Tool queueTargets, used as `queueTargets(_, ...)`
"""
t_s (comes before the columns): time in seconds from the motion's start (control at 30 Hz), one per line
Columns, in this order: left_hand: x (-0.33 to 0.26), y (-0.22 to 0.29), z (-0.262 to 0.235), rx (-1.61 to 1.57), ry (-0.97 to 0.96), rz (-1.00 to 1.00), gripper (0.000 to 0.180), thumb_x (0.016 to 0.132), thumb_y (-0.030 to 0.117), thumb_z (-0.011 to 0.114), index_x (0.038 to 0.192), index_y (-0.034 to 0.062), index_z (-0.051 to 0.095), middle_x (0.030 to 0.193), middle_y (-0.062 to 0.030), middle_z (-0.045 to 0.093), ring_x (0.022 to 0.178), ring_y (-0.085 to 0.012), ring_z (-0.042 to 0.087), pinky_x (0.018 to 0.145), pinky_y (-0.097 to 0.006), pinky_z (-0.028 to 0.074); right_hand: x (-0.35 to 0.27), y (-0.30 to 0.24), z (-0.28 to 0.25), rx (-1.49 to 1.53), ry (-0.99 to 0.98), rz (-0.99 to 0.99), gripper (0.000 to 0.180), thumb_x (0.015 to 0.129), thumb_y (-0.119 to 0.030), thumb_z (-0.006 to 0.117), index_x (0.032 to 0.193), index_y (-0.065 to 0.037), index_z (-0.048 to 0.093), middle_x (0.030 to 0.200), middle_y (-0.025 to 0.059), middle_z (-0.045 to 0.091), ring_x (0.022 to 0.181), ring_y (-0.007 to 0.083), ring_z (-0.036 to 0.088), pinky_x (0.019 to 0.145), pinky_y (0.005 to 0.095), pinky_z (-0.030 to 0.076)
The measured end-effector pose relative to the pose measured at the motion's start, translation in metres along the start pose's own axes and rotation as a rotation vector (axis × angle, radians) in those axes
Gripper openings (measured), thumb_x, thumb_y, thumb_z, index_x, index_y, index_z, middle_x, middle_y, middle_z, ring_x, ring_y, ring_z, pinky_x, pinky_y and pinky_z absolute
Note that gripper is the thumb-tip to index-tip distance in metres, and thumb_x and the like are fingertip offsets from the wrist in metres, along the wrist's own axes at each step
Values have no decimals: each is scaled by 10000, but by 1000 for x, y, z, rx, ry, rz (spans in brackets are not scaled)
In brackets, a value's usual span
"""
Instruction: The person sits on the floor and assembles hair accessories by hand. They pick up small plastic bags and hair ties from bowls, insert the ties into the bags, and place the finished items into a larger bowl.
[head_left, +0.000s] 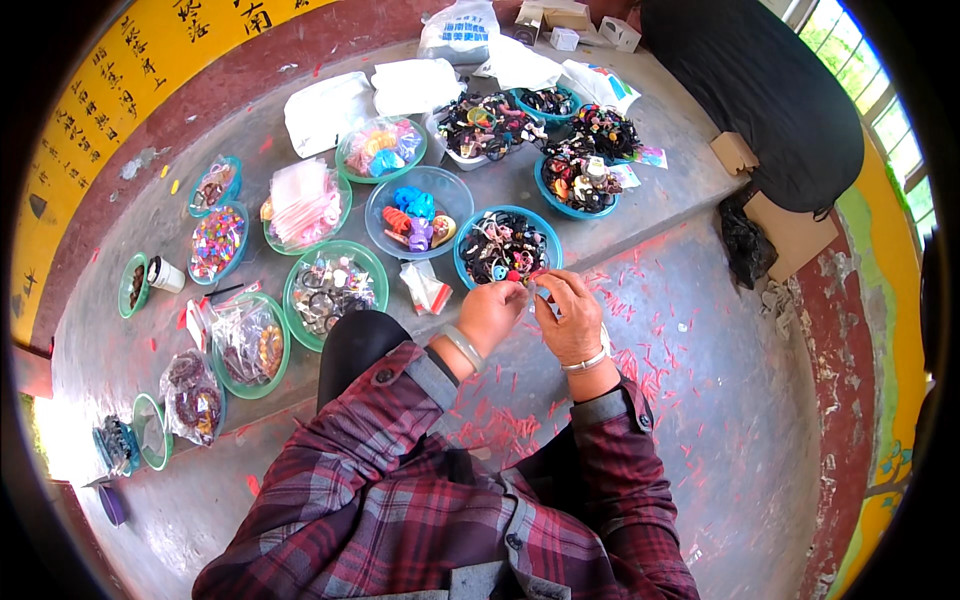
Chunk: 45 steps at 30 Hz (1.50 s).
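left hand (490, 312) and right hand (568, 318): fingertips together, pinching one small item, too small to identify, beside blue bowl (470, 272) of dark trinkets at concrete ledge (660, 215) front edge.

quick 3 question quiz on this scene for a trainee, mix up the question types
1. True or false: the left hand and the right hand meet over a small item, just below the blue bowl of dark pieces.
2. What lies scattered on the grey floor around the hands? A) red scraps B) coins C) leaves
3. Fill in: the bowl holding bright blue and orange pieces is ____ in colour.

Key: 1 true; 2 A; 3 blue. The item pinched between the fingers is too small to name.
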<state>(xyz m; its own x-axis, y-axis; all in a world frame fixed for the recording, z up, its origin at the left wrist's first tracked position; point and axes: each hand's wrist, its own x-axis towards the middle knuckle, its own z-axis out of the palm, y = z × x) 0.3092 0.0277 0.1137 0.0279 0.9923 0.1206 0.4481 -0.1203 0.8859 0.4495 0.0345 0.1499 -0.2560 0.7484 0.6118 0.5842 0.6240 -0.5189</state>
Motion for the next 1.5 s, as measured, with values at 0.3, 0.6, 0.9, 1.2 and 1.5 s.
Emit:
queueTargets(0.3, 0, -4, 5, -85, 48, 106, 143, 752, 174, 573, 738, 40, 620, 681, -153, 591, 661, -314, 584, 577, -375, 454, -2, 3, -4, -16, -165, 19, 135, 658, -18, 624, 768, -48, 552, 785, 88, 581, 667, 249, 586, 549, 311, 472)
queueTargets(0.6, -1, -8, 7, -153, -125, -34, 157, 752, 170, 579, 776, 20, 615, 690, -135, 608, 647, -239, 611, 560, -327, 471, -5, 13, -2, 121, -215, 135, 78, 686, -89, 614, 734, -51, 565, 756, 100, 582, 623, 290, 577, 500, 351, 444)
queueTargets(0.9, 0, -9, 8, -586, -414, -294, 206, 765, -11, 539, 969, -3, 564, 842, -52, 607, 731, -122, 595, 586, -252, 515, -7, 13, -5, 163, -277, 170, 64, 709, -125, 620, 745, -74, 608, 640, 127, 582, 579, 290, 578, 493, 349, 439)
queueTargets(1.2, 1, -41, 26, -488, -466, -232, 292, 751, -64, 497, 1032, 8, 526, 879, -49, 596, 806, -147, 598, 654, -275, 514, -7, 17, -10, 110, -518, 277, 109, 737, -202, 598, 761, -102, 635, 668, 158, 582, 621, 343, 564, 523, 399, 444)
queueTargets(1.5, 0, -18, 14, -540, -445, -331, 274, 771, -54, 484, 1037, 6, 514, 927, -56, 598, 835, -149, 593, 654, -274, 519, -16, 27, -2, 36, -462, 287, 96, 751, -157, 561, 822, -115, 612, 712, 157, 592, 652, 364, 565, 547, 427, 447)
